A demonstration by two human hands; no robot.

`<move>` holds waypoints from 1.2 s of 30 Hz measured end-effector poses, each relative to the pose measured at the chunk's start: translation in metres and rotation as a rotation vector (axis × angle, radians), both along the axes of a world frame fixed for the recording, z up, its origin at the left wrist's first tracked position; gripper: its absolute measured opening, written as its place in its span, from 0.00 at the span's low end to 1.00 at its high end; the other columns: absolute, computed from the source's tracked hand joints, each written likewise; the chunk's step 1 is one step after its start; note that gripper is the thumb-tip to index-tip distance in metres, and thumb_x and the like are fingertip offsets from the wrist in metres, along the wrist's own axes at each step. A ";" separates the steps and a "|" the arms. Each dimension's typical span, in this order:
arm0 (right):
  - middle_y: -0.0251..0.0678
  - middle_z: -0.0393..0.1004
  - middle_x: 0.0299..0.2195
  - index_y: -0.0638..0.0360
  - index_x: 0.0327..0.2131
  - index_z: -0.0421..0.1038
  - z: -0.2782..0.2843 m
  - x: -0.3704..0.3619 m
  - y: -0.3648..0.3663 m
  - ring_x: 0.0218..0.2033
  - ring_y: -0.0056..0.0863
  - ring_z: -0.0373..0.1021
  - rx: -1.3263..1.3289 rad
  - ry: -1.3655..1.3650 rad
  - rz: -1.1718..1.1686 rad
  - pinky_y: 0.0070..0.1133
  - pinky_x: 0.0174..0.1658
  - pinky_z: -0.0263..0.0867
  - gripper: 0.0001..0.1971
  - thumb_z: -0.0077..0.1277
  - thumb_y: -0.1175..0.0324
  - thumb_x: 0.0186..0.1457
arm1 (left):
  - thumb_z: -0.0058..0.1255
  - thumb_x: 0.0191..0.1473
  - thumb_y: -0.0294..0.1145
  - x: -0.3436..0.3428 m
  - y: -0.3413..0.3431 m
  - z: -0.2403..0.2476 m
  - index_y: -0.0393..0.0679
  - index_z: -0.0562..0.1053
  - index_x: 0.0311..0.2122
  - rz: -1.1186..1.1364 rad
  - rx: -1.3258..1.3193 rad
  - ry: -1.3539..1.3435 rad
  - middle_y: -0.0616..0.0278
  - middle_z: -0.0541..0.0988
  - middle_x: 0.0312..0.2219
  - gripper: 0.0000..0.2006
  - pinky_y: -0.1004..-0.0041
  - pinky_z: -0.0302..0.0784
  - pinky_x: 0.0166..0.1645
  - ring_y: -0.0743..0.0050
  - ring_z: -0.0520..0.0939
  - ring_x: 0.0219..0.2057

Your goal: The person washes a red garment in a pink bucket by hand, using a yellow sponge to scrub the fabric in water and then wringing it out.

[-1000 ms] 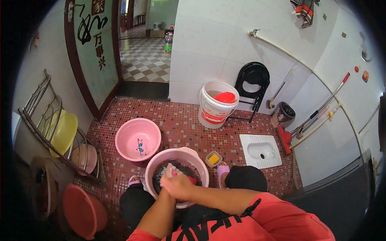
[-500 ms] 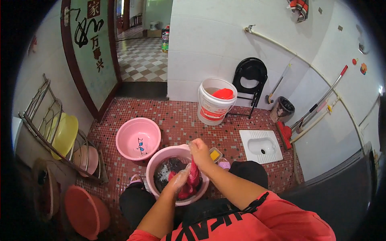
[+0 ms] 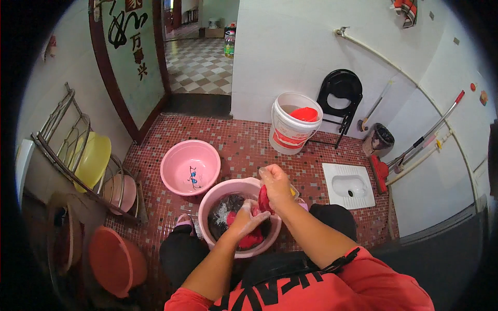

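Observation:
A wet red cloth [image 3: 251, 239] hangs into the dark, sudsy water of a pink basin [image 3: 204, 220] between my knees. Wrapped round a bunched upper part of it, my right hand [image 3: 276, 184] is raised over the basin's right rim. My left hand [image 3: 250, 216], wet with some foam, grips the cloth lower down, over the middle of the basin. A dark piece of fabric [image 3: 233, 201] lies in the water beside white suds. My right forearm and hand mostly cover a small container with something yellow [image 3: 295, 192] just past the basin.
A second pink basin [image 3: 179, 155] stands at the far left. Beyond are a white bucket [image 3: 284, 136] holding a red scoop [image 3: 304, 114] and a folded black chair [image 3: 324, 101]. A squat toilet [image 3: 330, 197] is at right; a metal rack [image 3: 78, 179] and reddish bucket [image 3: 116, 264] at left.
Both hands have shifted a little right in view, as has the whole scene. Less cloth shows stretched between them; my left hand now sits closer under the right one.

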State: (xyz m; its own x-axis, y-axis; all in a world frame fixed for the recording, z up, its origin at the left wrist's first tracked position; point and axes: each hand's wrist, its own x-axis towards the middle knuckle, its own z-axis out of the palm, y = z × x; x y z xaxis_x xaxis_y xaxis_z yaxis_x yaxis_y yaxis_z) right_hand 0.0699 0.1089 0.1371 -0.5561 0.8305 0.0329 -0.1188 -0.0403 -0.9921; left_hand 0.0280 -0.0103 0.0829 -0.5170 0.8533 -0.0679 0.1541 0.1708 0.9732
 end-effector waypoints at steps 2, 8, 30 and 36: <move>0.26 0.63 0.17 0.58 0.26 0.64 -0.002 0.001 0.007 0.17 0.13 0.57 -0.039 0.006 -0.014 0.13 0.21 0.54 0.05 0.45 0.70 0.53 | 0.54 0.45 0.38 -0.004 -0.002 -0.007 0.35 0.66 0.34 -0.127 -0.046 0.176 0.56 0.71 0.25 0.17 0.69 0.68 0.36 0.67 0.72 0.28; 0.28 0.63 0.17 0.56 0.26 0.64 -0.025 0.016 0.040 0.16 0.15 0.58 -0.229 0.027 -0.121 0.15 0.20 0.56 0.05 0.45 0.68 0.53 | 0.44 0.51 0.36 -0.026 -0.012 -0.010 0.36 0.67 0.40 -0.163 0.110 -0.026 0.52 0.74 0.33 0.15 0.60 0.70 0.39 0.58 0.75 0.36; 0.54 0.70 0.30 0.57 0.32 0.60 -0.018 0.000 -0.088 0.33 0.50 0.68 0.814 -0.644 0.604 0.40 0.37 0.63 0.11 0.35 0.60 0.51 | 0.41 0.53 0.37 -0.024 -0.012 -0.035 0.43 0.69 0.40 0.188 0.345 -1.213 0.61 0.75 0.33 0.13 0.67 0.73 0.39 0.69 0.76 0.36; 0.53 0.70 0.25 0.60 0.32 0.59 -0.046 -0.006 -0.016 0.28 0.49 0.70 0.789 -0.635 0.301 0.39 0.29 0.64 0.12 0.33 0.62 0.53 | 0.44 0.51 0.42 0.008 0.003 -0.005 0.45 0.70 0.37 0.156 0.177 -1.470 0.63 0.75 0.30 0.13 0.66 0.74 0.29 0.67 0.77 0.27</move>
